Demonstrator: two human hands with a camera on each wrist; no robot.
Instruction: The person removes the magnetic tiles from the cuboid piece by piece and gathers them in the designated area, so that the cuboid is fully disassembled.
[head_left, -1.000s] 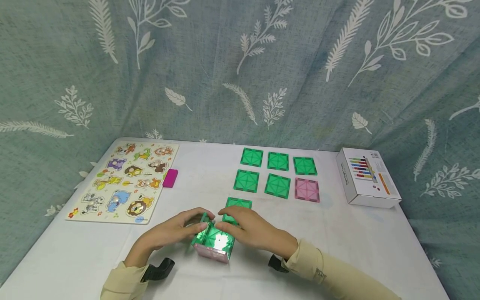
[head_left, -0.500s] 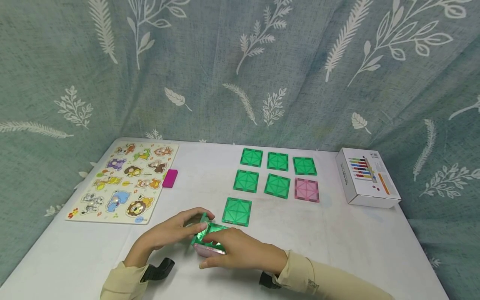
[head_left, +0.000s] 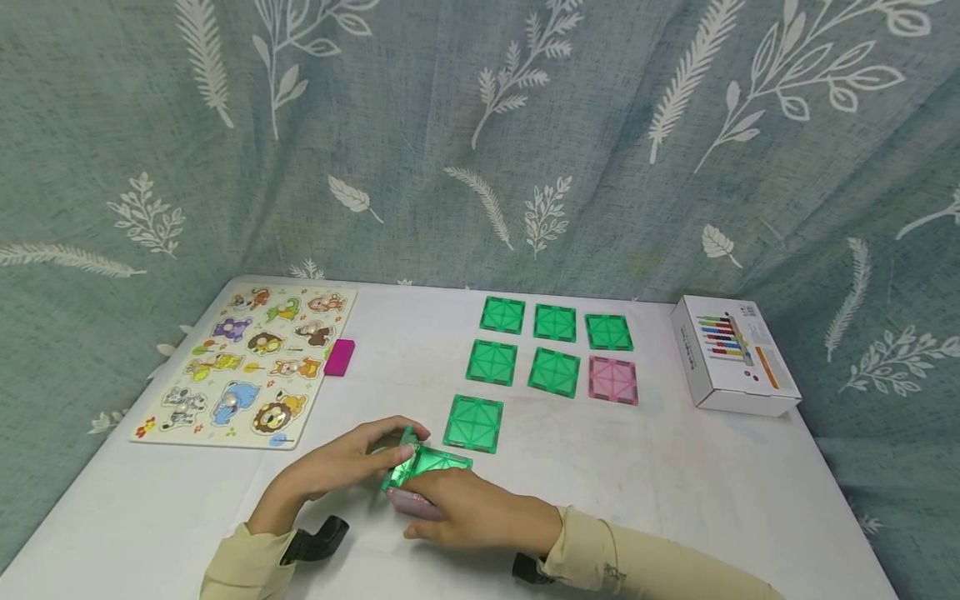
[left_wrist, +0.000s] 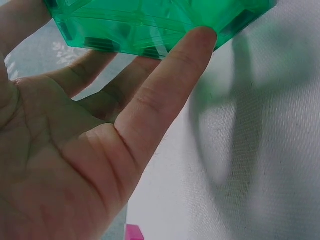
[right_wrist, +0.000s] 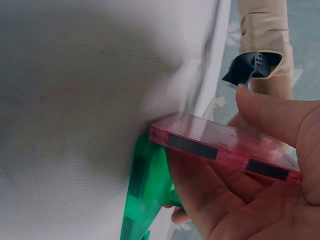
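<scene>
In the head view my left hand (head_left: 352, 457) holds an upright green magnetic tile (head_left: 403, 468) between thumb and fingers, at the left side of a small build. A flat green tile (head_left: 442, 460) and a pink magnetic tile (head_left: 408, 503) standing at the front belong to the same build. From the left wrist, one fingertip (left_wrist: 202, 37) touches the green tile's edge. My right hand (head_left: 472, 510) reaches over the build, partly covering it. In the right wrist view, the pink tile (right_wrist: 225, 145) lies between thumb and fingers, with the thumb tip apart from its face.
Behind the build lies a loose green tile (head_left: 473, 423). Farther back are several green tiles (head_left: 492, 362) and one pink tile (head_left: 613, 380). An animal puzzle board (head_left: 247, 358) and a magenta block (head_left: 340, 357) are at left, a white box (head_left: 738, 354) at right.
My right hand has moved from the build's far right corner forward and down to the pink tile at its front, uncovering the loose green tile behind. My left hand stays in place.
</scene>
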